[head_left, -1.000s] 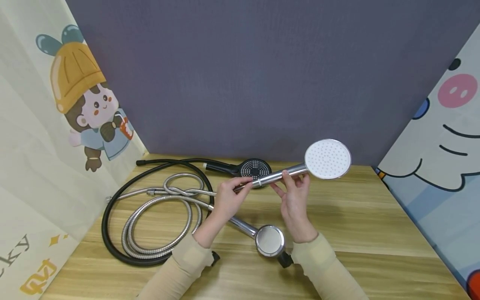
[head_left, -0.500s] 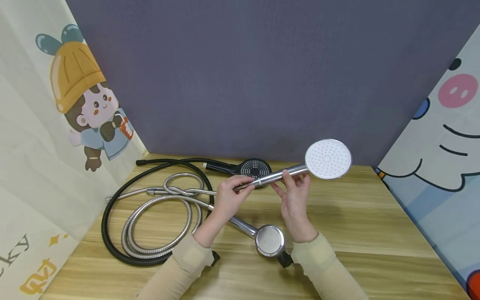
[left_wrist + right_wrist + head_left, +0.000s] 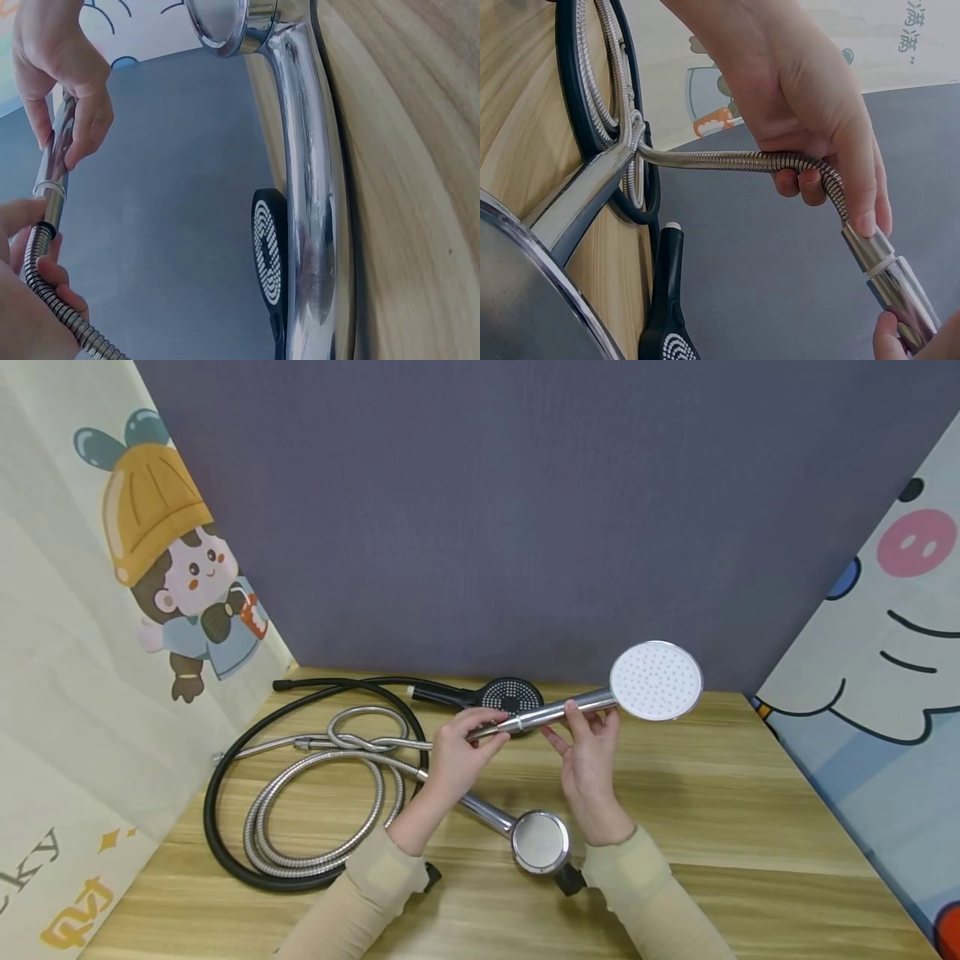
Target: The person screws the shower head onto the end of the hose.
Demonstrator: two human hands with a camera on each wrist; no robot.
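My right hand (image 3: 590,768) holds the chrome handle of a shower head (image 3: 656,681) from below, above the table. Its round white spray face points toward the head camera. With thumb and fingers, my left hand (image 3: 461,756) pinches the metal end of a flexible shower hose (image 3: 720,160). In the left wrist view, that hose connector (image 3: 52,214) lies in line with the handle's end, a pale ring (image 3: 51,187) showing at the joint. The other left fingers curl under the ribbed hose in the right wrist view.
A second chrome shower head (image 3: 540,842) lies on the wooden table (image 3: 750,827) between my forearms. Behind my hands lies a black shower head (image 3: 512,696). Coiled metal hose (image 3: 258,827) and black hose (image 3: 213,810) fill the left side. A grey panel (image 3: 480,527) rises behind.
My left fingers have shifted slightly at the hose end, and a little more of the metal connector shows. The shower head and my right hand stay nearly still.
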